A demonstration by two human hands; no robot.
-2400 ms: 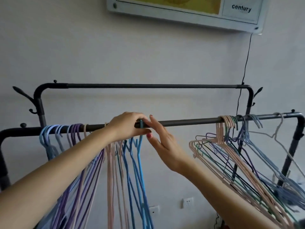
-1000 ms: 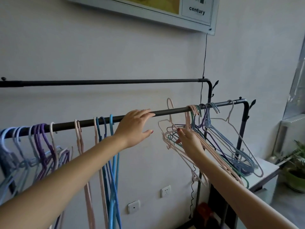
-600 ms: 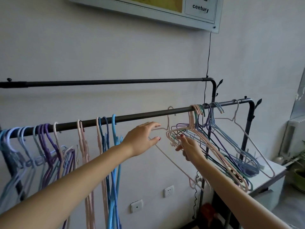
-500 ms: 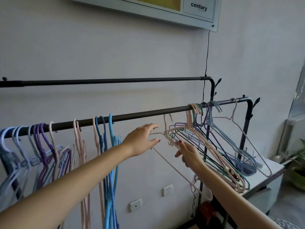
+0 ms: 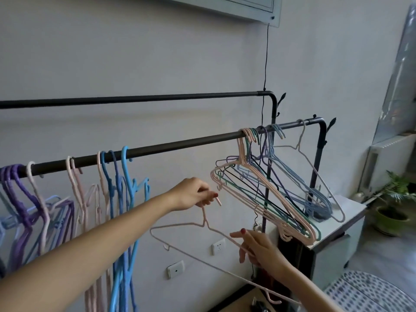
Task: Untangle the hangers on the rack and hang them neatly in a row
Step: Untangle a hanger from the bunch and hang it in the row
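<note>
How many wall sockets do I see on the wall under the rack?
2. One wall socket is below the pink hanger held by both hands, near the right hand. The other socket sits lower and further left. More may be hidden behind the arms.

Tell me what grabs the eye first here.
A pink hanger held off the rail in mid-air: the left hand pinches its hook, the right hand holds its shoulder. Behind it, a tangled bunch of hangers droops from the right end of the dark rail.
</note>
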